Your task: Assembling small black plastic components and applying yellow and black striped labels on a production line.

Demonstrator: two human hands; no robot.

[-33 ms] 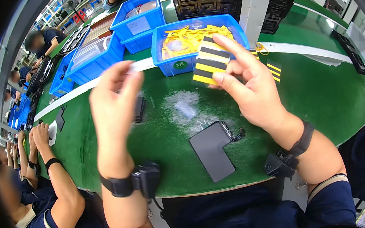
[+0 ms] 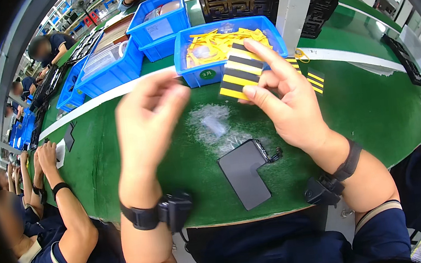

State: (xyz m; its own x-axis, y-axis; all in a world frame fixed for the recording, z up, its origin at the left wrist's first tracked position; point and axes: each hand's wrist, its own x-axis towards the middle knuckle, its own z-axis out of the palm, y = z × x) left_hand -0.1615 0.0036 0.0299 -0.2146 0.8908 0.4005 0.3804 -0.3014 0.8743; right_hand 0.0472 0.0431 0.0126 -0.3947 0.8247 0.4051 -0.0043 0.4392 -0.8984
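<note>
My right hand [image 2: 292, 107] holds up a sheet of black and yellow striped strips [image 2: 241, 71], gripped between thumb and fingers. To its left my left hand [image 2: 148, 120] is raised, thumb and fingers drawn together and slightly blurred. Whether anything small is pinched there I cannot make out. It is apart from the striped sheet. Below both hands, a flat dark grey L-shaped battery pack [image 2: 243, 174] lies on the green table, with a small connector [image 2: 276, 154] sticking out from its notched edge.
A blue bin [image 2: 199, 76] of yellow strips stands behind the hands. More blue bins [image 2: 111, 70] stand at the back left. Another striped sheet [image 2: 315, 82] lies right of my right hand. A whitish patch [image 2: 214, 126] marks the table [image 2: 197, 199]. A co-worker's arm [image 2: 75, 212] is at left.
My left hand has moved right, closer to the striped sheet, and now covers the dark block that showed beside it. The right hand has barely shifted; the battery pack has not moved.
</note>
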